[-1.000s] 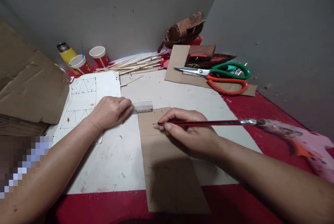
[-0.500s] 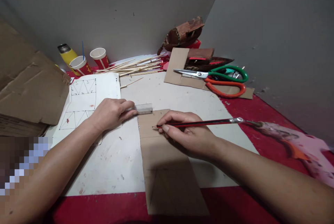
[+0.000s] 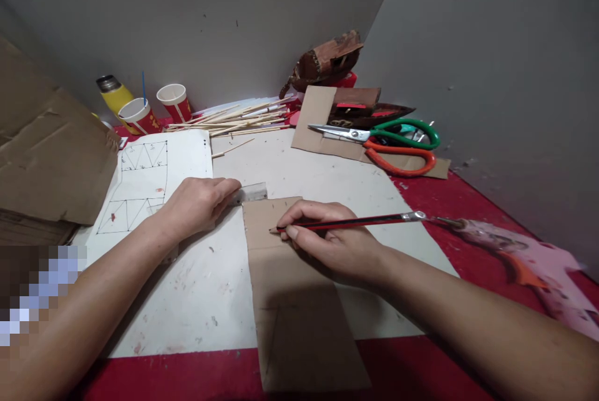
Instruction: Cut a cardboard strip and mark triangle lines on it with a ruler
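A long brown cardboard strip lies on the white sheet, with faint pencil lines on it. My left hand is closed on a clear ruler, whose end shows at the strip's far left corner. In my right hand is a red and black pencil, resting over the strip's far part with its tip pointing left. Whether the tip touches the cardboard I cannot tell. A paper with drawn triangle patterns lies left, partly under my left forearm.
Scissors lie on cardboard at the back right, by brown model pieces. Wooden sticks, two paper cups and a yellow bottle are at the back. A pink glue gun lies right; folded cardboard stands left.
The view has shifted slightly, so most things appear a little further left. The ruler's visible end has tilted slightly and moved a little off the cardboard. Both hands keep their holds.
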Available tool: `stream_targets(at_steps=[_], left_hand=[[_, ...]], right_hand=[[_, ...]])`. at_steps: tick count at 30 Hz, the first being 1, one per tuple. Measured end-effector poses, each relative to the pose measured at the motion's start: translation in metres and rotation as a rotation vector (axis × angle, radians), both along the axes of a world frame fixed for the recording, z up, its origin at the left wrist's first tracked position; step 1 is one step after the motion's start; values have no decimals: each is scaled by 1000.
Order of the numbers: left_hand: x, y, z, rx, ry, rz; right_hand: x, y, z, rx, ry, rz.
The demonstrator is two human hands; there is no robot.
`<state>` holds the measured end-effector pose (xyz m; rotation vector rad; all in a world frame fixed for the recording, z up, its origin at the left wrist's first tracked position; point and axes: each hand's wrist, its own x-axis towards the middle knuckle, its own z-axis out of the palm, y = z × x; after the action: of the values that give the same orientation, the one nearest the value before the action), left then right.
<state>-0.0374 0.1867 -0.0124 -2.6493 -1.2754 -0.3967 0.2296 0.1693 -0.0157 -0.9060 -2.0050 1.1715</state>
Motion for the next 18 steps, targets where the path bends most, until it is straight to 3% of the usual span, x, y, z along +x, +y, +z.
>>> stream_targets(at_steps=[18], left_hand=[[0,0,-5,89,9,59]], right_hand=[[-1,-1,-2,-32,-35,-16]])
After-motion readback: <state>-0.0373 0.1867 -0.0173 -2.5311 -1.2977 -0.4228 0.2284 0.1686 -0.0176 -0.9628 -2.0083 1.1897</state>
